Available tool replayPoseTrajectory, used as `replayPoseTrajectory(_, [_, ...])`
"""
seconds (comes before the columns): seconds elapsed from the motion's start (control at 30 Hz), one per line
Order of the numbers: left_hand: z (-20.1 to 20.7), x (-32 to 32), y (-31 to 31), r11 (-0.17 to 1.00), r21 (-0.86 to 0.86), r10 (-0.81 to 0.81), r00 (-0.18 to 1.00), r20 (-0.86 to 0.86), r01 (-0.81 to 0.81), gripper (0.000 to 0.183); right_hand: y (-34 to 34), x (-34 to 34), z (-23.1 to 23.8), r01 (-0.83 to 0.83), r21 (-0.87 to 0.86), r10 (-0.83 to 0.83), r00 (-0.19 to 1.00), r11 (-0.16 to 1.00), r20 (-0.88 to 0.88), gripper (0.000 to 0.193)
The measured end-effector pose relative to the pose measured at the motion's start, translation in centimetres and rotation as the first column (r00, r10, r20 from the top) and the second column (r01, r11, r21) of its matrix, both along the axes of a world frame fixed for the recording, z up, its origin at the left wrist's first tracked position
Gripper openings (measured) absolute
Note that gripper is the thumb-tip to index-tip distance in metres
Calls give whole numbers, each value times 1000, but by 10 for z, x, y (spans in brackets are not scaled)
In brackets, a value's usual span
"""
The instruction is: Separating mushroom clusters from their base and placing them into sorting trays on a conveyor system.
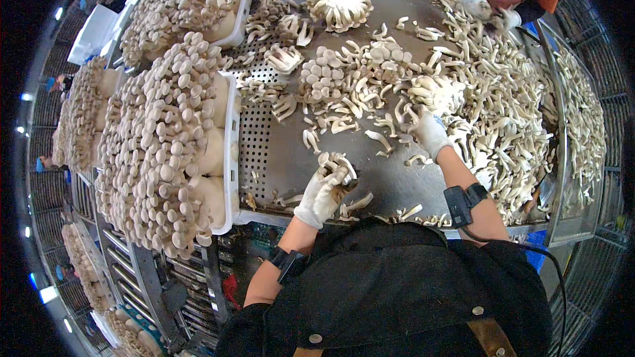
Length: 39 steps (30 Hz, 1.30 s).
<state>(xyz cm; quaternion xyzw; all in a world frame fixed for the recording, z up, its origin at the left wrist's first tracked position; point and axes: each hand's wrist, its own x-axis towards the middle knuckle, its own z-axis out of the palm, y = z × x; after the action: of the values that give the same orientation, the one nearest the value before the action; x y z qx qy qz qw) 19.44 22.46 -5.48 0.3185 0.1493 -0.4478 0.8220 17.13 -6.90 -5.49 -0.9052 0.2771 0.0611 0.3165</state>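
In a white glove, my left hand [320, 193] is curled around a few mushrooms [339, 162] above the near part of the metal table. The fingertips partly hide them, and the glove is stained dark at the fingers. My right hand [431, 133], gloved too, reaches farther out on the right. Its fingers are closed at the near edge of a pale mushroom bunch [438, 94], whose stems fan outward. Between and beyond my hands lie loose mushrooms [379, 140] and a brown-capped cluster [324, 74].
White crates [231, 158] of mushroom clusters [155, 152] line the left side. A large pile of loose mushrooms [506, 112] covers the table's right. Another bunch [338, 5] sits at the far edge. Across the table, a co-worker's gloved hands [475, 0] work at the pile.
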Motion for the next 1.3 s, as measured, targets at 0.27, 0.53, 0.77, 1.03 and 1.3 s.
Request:
replayPoseTrajectory(0.27, [6, -16, 14, 999, -45, 14, 999, 50, -12, 25, 25, 17, -23, -191, -215, 211, 975, 958, 73, 34])
replayPoseTrajectory(0.53, [24, -16, 9, 979, -201, 45, 995, 84, -27, 39, 42, -1, 3, -139, 395, 78, 983, 908, 168, 30])
replayPoseTrajectory(0.77, [38, -40, -31, 992, 9, -124, 983, 136, 124, 43, 95, -75, 30, -441, 54, 371, 810, 896, 455, 34])
replayPoseTrajectory(1.03, [40, -53, -67, 988, -3, -150, 972, 178, 153, 37, -56, -273, 93, 376, 524, -352, 924, 764, -148, 52])
replayPoseTrajectory(1.3, [15, -109, -133, 841, -127, -512, 849, 133, 527, 41, -45, -317, 85, 207, 876, -491, 870, 436, 39, 57])
